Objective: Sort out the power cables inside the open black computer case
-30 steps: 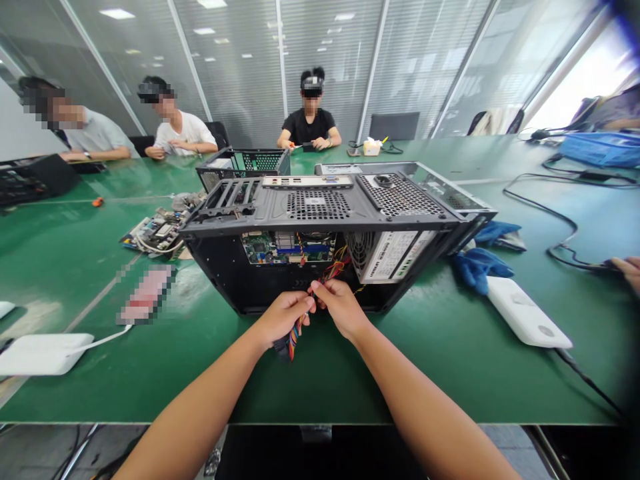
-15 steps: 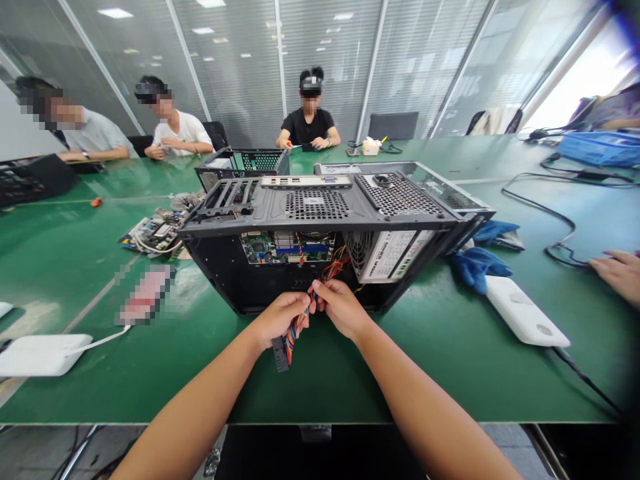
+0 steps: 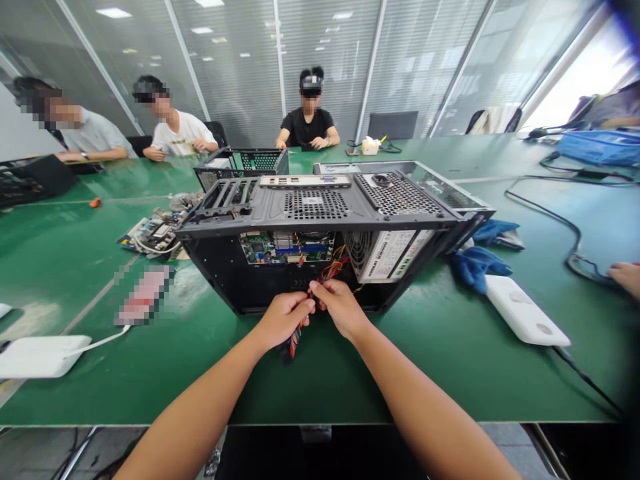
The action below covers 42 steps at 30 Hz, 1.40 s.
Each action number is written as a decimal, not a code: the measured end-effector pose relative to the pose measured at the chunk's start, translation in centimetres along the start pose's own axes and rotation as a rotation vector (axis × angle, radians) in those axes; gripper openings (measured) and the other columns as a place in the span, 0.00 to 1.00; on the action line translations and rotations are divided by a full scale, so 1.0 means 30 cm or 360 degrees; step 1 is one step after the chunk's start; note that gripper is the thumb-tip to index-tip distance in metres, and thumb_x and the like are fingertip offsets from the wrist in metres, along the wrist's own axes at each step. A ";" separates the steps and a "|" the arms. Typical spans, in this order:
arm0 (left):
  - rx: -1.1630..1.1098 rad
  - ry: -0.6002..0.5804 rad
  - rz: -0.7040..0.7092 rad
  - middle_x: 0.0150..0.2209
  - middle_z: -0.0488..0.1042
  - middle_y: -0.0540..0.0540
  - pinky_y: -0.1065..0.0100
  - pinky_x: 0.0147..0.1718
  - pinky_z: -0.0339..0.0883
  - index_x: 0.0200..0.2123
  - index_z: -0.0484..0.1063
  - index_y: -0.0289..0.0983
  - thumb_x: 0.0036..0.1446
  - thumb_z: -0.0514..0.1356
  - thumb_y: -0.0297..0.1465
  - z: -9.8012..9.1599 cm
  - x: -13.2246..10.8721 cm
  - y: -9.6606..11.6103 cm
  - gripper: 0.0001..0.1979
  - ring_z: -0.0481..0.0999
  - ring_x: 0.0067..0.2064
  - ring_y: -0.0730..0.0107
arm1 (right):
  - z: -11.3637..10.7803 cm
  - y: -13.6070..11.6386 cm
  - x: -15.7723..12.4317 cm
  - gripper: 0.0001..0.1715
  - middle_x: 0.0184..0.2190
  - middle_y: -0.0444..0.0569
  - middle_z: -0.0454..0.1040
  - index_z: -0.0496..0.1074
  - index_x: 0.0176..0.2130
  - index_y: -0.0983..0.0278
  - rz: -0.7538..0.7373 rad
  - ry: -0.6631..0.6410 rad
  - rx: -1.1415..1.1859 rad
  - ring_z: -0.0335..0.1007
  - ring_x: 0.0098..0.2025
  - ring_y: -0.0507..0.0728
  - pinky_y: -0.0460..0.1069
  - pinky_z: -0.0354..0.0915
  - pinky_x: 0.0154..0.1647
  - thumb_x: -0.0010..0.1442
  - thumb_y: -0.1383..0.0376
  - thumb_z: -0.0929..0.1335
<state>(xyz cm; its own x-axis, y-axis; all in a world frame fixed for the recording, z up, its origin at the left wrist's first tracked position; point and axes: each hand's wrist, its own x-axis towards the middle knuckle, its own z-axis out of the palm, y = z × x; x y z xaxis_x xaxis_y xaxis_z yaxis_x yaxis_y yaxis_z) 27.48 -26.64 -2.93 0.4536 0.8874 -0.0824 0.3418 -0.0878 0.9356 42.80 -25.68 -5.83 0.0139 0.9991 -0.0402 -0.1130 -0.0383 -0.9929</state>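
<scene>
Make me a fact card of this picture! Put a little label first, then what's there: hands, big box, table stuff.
Left hand: pinching the coloured wires
Right hand: gripping the same wires, close beside it
Big box: computer case, its open side facing the person
Inside: circuit board and a fan-fitted power supply
Left of box: loose electronic parts
Right of box: blue cloth and white block with a cord
Table: green
</scene>
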 end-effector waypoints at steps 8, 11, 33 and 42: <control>-0.0527 -0.0200 -0.0183 0.19 0.68 0.53 0.77 0.15 0.55 0.32 0.67 0.35 0.57 0.55 0.52 -0.001 0.009 -0.032 0.24 0.62 0.15 0.80 | 0.001 -0.019 -0.004 0.28 0.14 0.40 0.63 0.65 0.20 0.64 0.0141 -0.0155 0.0349 0.56 0.19 0.48 0.47 0.51 0.23 0.45 0.45 0.74; -0.0821 -0.0273 -0.0232 0.17 0.66 0.54 0.78 0.13 0.52 0.32 0.65 0.35 0.53 0.58 0.54 0.003 0.013 -0.041 0.25 0.60 0.13 0.81 | 0.001 -0.038 -0.011 0.25 0.16 0.41 0.66 0.69 0.24 0.65 0.0219 -0.0301 0.0497 0.58 0.19 0.48 0.46 0.51 0.24 0.46 0.46 0.74; 0.0009 0.0032 0.0000 0.19 0.69 0.51 0.76 0.21 0.58 0.28 0.70 0.34 0.58 0.55 0.45 0.000 0.004 -0.003 0.19 0.66 0.20 0.77 | 0.004 -0.010 -0.004 0.27 0.14 0.39 0.61 0.69 0.22 0.64 -0.0003 0.0004 -0.0027 0.55 0.19 0.49 0.47 0.52 0.23 0.48 0.43 0.71; -0.0686 -0.0150 -0.0321 0.17 0.67 0.53 0.77 0.14 0.52 0.32 0.69 0.34 0.54 0.57 0.50 -0.005 0.007 -0.018 0.23 0.61 0.14 0.80 | 0.006 -0.016 -0.007 0.27 0.16 0.41 0.65 0.67 0.23 0.64 0.0047 -0.0105 0.0085 0.57 0.20 0.49 0.47 0.53 0.24 0.49 0.43 0.71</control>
<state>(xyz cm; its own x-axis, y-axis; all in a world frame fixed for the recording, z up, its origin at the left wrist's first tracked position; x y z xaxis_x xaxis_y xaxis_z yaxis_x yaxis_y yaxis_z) 27.27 -26.33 -3.39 0.4928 0.8208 -0.2890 0.0675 0.2951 0.9531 42.68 -25.86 -5.33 -0.0555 0.9966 -0.0602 -0.1652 -0.0686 -0.9839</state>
